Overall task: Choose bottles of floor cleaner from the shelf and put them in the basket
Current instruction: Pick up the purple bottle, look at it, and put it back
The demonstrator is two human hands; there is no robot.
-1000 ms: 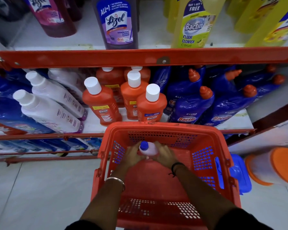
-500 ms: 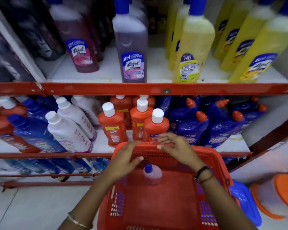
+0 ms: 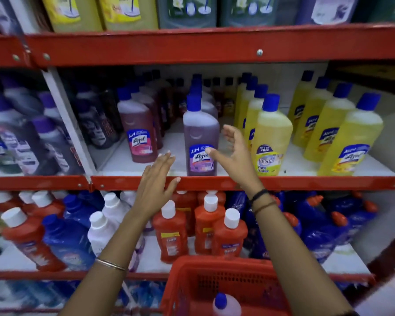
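Both hands raised at the middle shelf, either side of the purple Lizol floor-cleaner bottle with a blue cap, which stands upright at the front edge of the red metal shelf. Left hand flat and spread, fingers extended, palm away from the camera, in front of the shelf lip just left of the bottle; grasping nothing, no clear contact with the bottle. Right hand wide open in a C shape, thumb tip at or just over the bottle's label, fingers curled beside its right flank; not closed on it, contact with the bottle cannot be told. Red plastic basket below at bottom centre, holding one pale bottle with a blue cap. Yellow Bactin floor-cleaner bottle just right of the right hand.
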